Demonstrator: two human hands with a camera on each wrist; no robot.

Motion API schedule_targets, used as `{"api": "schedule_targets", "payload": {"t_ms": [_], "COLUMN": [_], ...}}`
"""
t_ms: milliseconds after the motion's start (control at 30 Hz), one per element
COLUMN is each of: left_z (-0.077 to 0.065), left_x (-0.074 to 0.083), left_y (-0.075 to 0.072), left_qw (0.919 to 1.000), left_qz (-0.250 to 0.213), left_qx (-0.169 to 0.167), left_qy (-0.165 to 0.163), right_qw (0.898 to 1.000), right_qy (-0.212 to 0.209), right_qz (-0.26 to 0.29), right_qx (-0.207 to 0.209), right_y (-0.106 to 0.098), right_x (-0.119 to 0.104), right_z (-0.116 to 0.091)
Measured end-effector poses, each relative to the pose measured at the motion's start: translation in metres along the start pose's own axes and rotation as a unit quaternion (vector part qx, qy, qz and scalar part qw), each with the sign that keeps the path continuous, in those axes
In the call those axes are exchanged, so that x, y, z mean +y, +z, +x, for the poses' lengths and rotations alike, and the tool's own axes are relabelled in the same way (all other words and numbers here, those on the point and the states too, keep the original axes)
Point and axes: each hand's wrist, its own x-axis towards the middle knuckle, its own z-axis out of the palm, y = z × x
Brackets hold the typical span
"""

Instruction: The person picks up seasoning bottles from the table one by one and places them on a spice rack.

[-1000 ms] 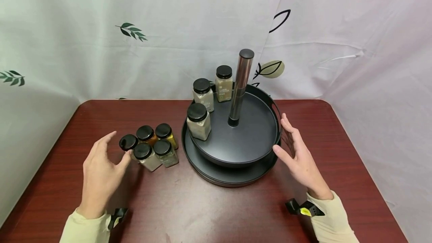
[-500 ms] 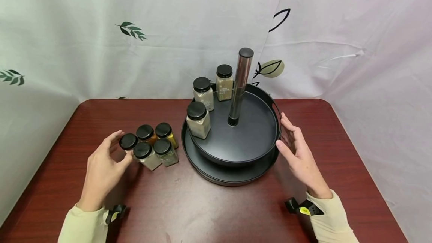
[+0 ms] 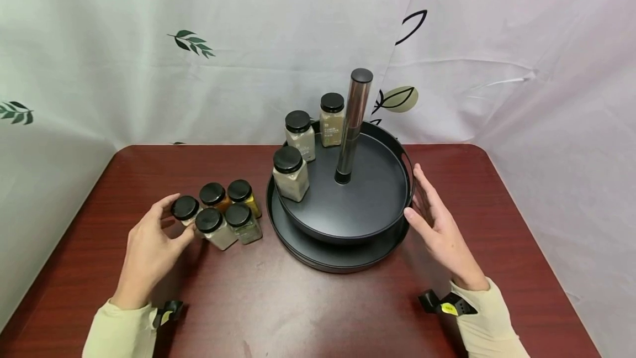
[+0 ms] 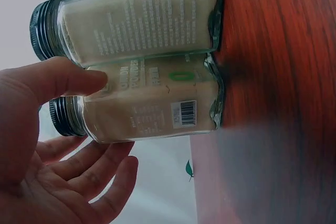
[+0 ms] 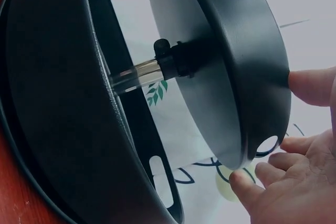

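My left hand (image 3: 151, 250) grips the leftmost spice jar (image 3: 185, 209), a square glass jar with a black lid and pale tan powder. In the left wrist view, the thumb lies across this jar (image 4: 149, 111), with the other fingers behind it. A second jar (image 4: 142, 22) of tan powder stands right beside it. My right hand (image 3: 439, 233) touches the outer wall of the upper tray (image 3: 372, 203) of a black two-tier turntable, thumb and fingertips spread on it. Near the fingers, the right wrist view shows a handle slot in the wall.
On the upper tray's left side stand several jars, among them a jar of pale powder (image 3: 292, 181). A tall post (image 3: 354, 131) rises from its middle. The wider lower tray (image 3: 328, 261) sits beneath. Jars of orange, yellow and green spice (image 3: 247, 231) stand beside the left hand.
My left hand has moved in to the leftmost jar and closed round it. That jar has shifted slightly left, away from its neighbours. My right hand has stayed at the upper tray.
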Motion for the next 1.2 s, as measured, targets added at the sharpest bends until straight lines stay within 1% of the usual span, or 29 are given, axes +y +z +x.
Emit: {"api": "schedule_targets", "payload": {"t_ms": [200, 300, 433, 567, 667, 800, 900, 1033, 1200], "left_z": [0.002, 0.004, 0.008, 0.011, 0.011, 0.011, 0.010, 0.008, 0.005], "left_x": [-0.003, -0.005, -0.010, -0.016, -0.018, -0.020, -0.023, -0.026, -0.025], "left_y": [-0.001, 0.000, 0.000, 0.001, 0.003, 0.002, 0.002, 0.004, 0.005], "left_qw": [0.9991, 0.9983, 0.9963, 0.9940, 0.9932, 0.9940, 0.9953, 0.9962, 0.9975], "left_qz": [0.014, 0.011, -0.013, -0.038, -0.047, -0.046, -0.040, -0.048, -0.050], "left_qx": [-0.036, -0.056, -0.084, -0.101, -0.102, -0.094, -0.084, -0.070, -0.050], "left_qy": [0.014, 0.015, 0.014, 0.020, 0.029, 0.031, 0.026, 0.019, 0.004], "right_qw": [1.000, 1.000, 1.000, 1.000, 1.000, 0.999, 0.999, 0.999, 0.998], "right_qy": [0.003, -0.002, -0.001, 0.002, 0.000, 0.000, 0.001, 0.001, -0.010], "right_qz": [0.002, 0.006, 0.012, 0.019, 0.027, 0.034, 0.033, 0.035, 0.053], "right_qx": [-0.007, -0.006, -0.007, -0.011, -0.015, -0.019, -0.020, -0.022, -0.032], "right_y": [0.000, 0.000, -0.001, -0.001, -0.001, -0.001, -0.001, -0.001, 0.000], "right_x": [-0.001, -0.001, -0.001, 0.000, 0.000, 0.000, 0.000, 0.000, 0.000], "right_z": [0.001, 0.001, 0.001, 0.001, 0.001, 0.001, 0.002, 0.002, 0.003]}}
